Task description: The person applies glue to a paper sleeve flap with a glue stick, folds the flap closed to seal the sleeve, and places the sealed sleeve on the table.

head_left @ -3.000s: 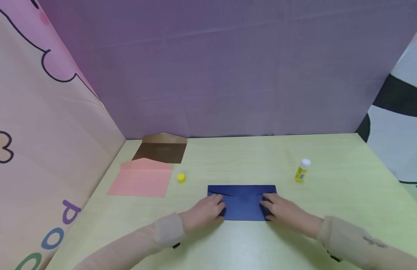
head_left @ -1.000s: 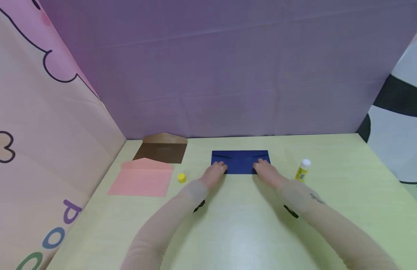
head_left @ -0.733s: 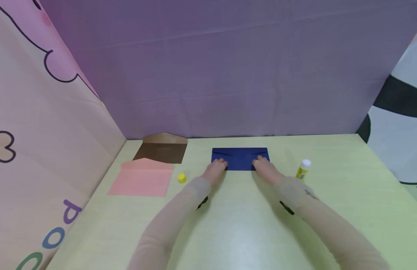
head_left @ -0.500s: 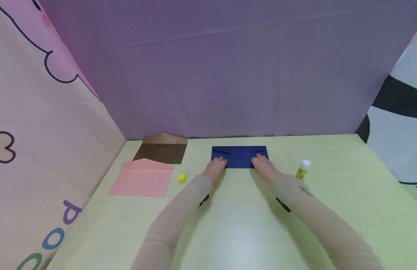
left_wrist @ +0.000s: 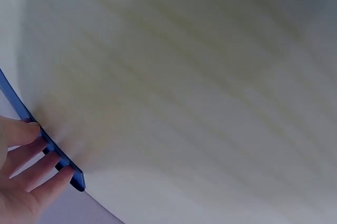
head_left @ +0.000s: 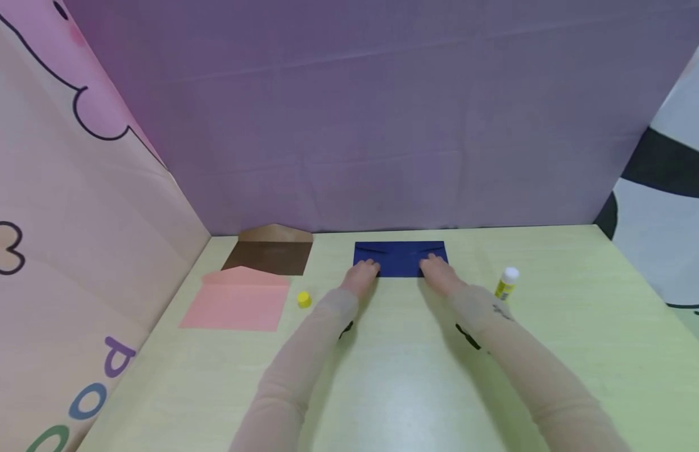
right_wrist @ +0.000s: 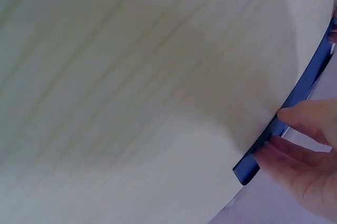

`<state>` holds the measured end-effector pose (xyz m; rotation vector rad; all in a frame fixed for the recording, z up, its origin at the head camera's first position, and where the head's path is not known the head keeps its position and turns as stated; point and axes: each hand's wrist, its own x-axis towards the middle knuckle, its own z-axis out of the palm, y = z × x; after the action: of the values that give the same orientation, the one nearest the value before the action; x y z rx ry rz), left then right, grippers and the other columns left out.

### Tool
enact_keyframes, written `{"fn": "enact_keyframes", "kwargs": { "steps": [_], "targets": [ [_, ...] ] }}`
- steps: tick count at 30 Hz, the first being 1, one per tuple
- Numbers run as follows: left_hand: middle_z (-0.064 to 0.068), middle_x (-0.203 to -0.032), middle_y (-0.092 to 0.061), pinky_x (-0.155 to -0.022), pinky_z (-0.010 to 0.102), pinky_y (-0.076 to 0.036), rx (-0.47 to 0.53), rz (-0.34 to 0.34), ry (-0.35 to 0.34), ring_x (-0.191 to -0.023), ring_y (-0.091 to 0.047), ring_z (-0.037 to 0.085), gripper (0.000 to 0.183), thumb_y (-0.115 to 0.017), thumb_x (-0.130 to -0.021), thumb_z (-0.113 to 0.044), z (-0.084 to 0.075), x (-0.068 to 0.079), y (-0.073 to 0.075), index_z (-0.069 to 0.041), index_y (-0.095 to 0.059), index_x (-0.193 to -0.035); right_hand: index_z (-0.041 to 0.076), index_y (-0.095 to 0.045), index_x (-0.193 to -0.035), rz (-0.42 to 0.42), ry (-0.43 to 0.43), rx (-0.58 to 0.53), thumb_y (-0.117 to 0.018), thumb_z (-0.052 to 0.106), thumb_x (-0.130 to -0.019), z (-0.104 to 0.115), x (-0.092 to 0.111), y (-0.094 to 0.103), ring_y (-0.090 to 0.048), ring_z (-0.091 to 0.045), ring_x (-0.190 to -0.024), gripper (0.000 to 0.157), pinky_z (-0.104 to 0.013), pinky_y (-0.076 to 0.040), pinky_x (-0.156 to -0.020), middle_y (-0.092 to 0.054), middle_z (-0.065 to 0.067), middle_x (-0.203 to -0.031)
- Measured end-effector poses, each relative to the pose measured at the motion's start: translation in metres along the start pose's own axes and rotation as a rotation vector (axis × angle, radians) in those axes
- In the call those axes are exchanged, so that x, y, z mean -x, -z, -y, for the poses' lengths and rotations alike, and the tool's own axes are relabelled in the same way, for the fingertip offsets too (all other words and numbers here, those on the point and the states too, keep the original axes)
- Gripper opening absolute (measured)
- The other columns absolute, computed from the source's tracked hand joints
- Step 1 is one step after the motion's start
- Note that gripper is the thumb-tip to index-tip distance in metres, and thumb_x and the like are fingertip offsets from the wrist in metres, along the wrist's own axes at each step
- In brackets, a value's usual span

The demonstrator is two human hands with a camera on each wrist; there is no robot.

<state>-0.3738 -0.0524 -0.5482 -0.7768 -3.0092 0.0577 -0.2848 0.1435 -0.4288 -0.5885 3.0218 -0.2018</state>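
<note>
A dark blue envelope [head_left: 399, 258] lies flat near the table's far edge, its flap side up. My left hand [head_left: 361, 278] rests on its left end, and my right hand [head_left: 439, 275] rests on its right end. In the left wrist view, the left thumb touches the near edge of the blue envelope [left_wrist: 58, 153], with the other fingers spread along its top. The right wrist view has the right thumb and fingers lying likewise on the envelope [right_wrist: 247, 166]. The undersides of the fingertips are hidden.
A pink envelope [head_left: 242, 301] and a brown envelope [head_left: 270, 256] lie with raised flaps on the left. Between them and the left arm sits a yellow cap [head_left: 304, 299]. A yellow-and-white glue stick [head_left: 506, 282] stands right of the right hand. A purple curtain [head_left: 372, 125] hangs behind the table.
Both hands have slid the blue envelope away from the body, from mid-table to near the far edge, slowing lately. The other envelopes, cap and glue stick have stayed put.
</note>
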Motion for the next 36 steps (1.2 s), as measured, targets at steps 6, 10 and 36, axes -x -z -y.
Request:
{"fn": "enact_keyframes", "kwargs": {
  "steps": [6,10,36],
  "targets": [
    [0.008,-0.120,-0.052,-0.089,0.034,-0.044,-0.037,-0.004,-0.011,-0.109,-0.050,0.024,0.048,-0.060,-0.076,0.005,-0.004,0.003,0.007,-0.015,-0.052,-0.119,-0.008,-0.059,-0.095,-0.019,0.006,0.038,-0.044,-0.011,-0.084,0.000,-0.001,-0.001,-0.053,-0.041,-0.094,0.019,-0.046,-0.047,-0.077,-0.056,-0.029,-0.101],
    [0.008,-0.116,-0.054,-0.085,0.037,-0.046,-0.127,0.033,0.016,-0.103,-0.052,0.025,0.044,-0.061,-0.077,0.001,-0.010,0.002,0.010,-0.013,-0.052,-0.117,-0.007,-0.059,-0.093,-0.009,-0.013,0.059,-0.044,-0.011,-0.084,0.002,0.001,0.001,-0.054,-0.041,-0.090,0.018,-0.047,-0.049,-0.071,-0.056,-0.029,-0.100],
    [0.007,-0.081,-0.060,-0.063,0.031,-0.048,-0.074,-0.172,-0.287,-0.073,-0.056,0.021,0.012,-0.063,-0.081,-0.014,-0.028,0.124,0.177,-0.005,-0.065,-0.088,-0.002,-0.063,-0.092,-0.193,0.262,0.104,-0.066,0.012,-0.077,0.021,0.058,0.030,-0.053,-0.026,-0.071,0.021,-0.036,-0.048,-0.060,-0.056,-0.012,-0.081]
  ]
}}
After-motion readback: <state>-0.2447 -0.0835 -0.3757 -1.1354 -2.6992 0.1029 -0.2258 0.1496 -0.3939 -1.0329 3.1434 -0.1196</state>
